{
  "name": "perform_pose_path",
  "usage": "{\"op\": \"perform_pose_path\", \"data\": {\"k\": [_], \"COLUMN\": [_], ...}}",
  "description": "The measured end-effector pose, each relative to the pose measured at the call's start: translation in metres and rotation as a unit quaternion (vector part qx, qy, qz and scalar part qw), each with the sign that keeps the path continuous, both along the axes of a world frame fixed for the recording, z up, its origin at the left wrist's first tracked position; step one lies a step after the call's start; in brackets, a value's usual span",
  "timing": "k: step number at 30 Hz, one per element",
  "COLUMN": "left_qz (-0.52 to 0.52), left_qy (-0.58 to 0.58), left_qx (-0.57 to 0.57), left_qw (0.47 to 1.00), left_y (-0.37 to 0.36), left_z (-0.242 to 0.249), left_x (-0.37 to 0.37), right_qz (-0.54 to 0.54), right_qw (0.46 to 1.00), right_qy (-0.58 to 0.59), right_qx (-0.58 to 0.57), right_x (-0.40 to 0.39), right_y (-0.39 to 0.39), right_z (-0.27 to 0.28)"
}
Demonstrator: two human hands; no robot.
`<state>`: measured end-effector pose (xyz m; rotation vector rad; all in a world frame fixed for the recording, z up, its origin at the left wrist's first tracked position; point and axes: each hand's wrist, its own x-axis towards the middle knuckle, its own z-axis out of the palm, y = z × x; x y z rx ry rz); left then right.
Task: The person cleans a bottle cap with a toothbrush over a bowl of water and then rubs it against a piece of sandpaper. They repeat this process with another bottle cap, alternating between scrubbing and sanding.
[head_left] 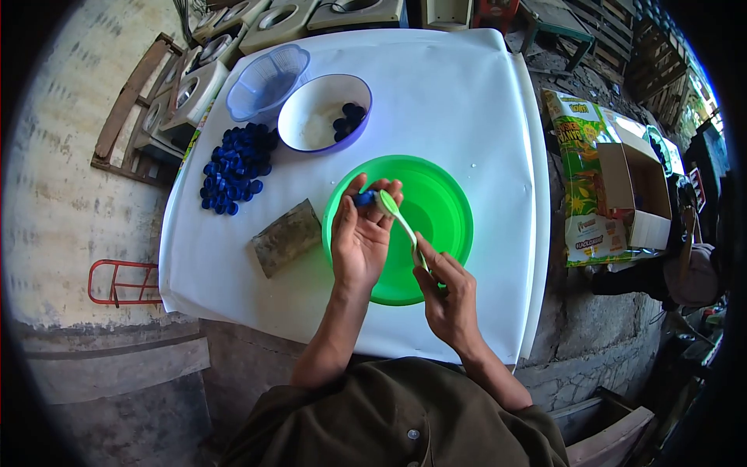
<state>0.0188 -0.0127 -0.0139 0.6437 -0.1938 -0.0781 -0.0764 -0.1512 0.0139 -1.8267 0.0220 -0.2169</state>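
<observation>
The left hand (359, 243) holds a cap (363, 199) over the basin (461, 210); the right hand (450, 302) grips the brush (405, 227), handle slanting forward-left, head just beside the cap.

A person holds a blue cap (364, 199) in the left hand (362, 247) and a green-and-white brush (405, 226) in the right (450, 294), its head at the cap, above a green basin (445, 204). From the basin, a rough block (286, 237) lies at 9 o'clock, heaped blue caps (236, 165) at 10, a white bowl (302, 123) holding dark caps (349, 121) at 11.
</observation>
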Motion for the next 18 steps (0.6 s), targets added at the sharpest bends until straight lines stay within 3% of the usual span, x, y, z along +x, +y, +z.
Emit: {"op": "perform_pose_path", "data": {"k": [5, 13, 16, 18], "left_qz": [-0.031, -0.027, -0.004, -0.017], "left_qy": [-0.003, 0.030, -0.015, -0.004], "left_qx": [-0.054, -0.020, 0.096, 0.065], "left_qw": [0.998, 0.999, 0.995, 0.998], "left_y": [0.006, -0.008, -0.005, -0.002], "left_z": [0.001, 0.013, 0.007, 0.004], "left_x": [0.005, -0.008, -0.007, -0.005], "right_qz": [0.002, -0.021, -0.007, -0.007], "right_qw": [1.000, 1.000, 1.000, 1.000], "right_qy": [-0.003, -0.018, -0.019, -0.014], "right_qx": [0.011, -0.005, -0.011, -0.024], "right_x": [-0.005, 0.003, 0.000, -0.002], "right_y": [-0.006, 0.005, 0.004, 0.003], "right_z": [-0.001, -0.004, -0.003, -0.001]}}
